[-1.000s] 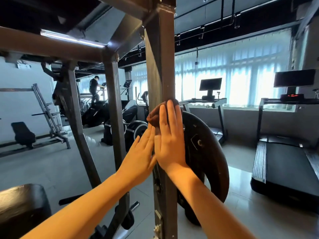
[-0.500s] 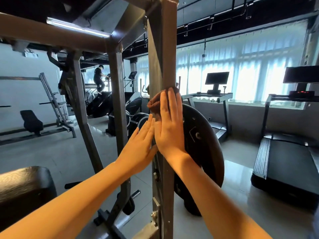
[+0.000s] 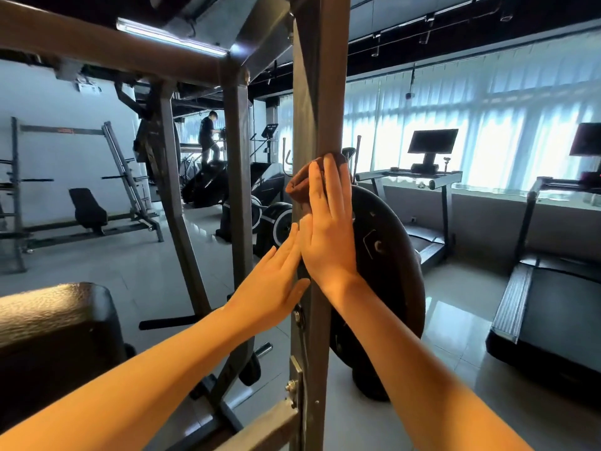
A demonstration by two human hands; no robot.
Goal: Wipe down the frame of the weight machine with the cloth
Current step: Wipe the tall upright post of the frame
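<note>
**Left hand flat beside the post, right hand pressing cloth to steel**

Furthest left, a black padded seat, out of play. Next, the left hand: fingers straight and together, gripping nothing, laid against the left face of the frame upright, fingertips touching the edge of the right hand. Just above those fingertips, the brown cloth, bunched, pinned on the upright's front face and spilling out above and left of the right fingers. On the upright itself, the right hand: flat, fingers straight, curled round nothing, palm bearing on the cloth. Behind and right of it, a black weight plate hung on the machine. Further right, treadmills.

By the look of it, mid-stroke on one vertical post, most of the frame not yet reached. For a good stroke:

- Spread the bunched cloth for fuller contact with the metal.
- Press evenly through the whole palm.
- Run long straight passes along the post.
- Wrap over the corners onto the side faces.
- Brace with the left hand without trailing bare skin over wiped steel.
- Mind the bolts lower down, likely snag points.
</note>
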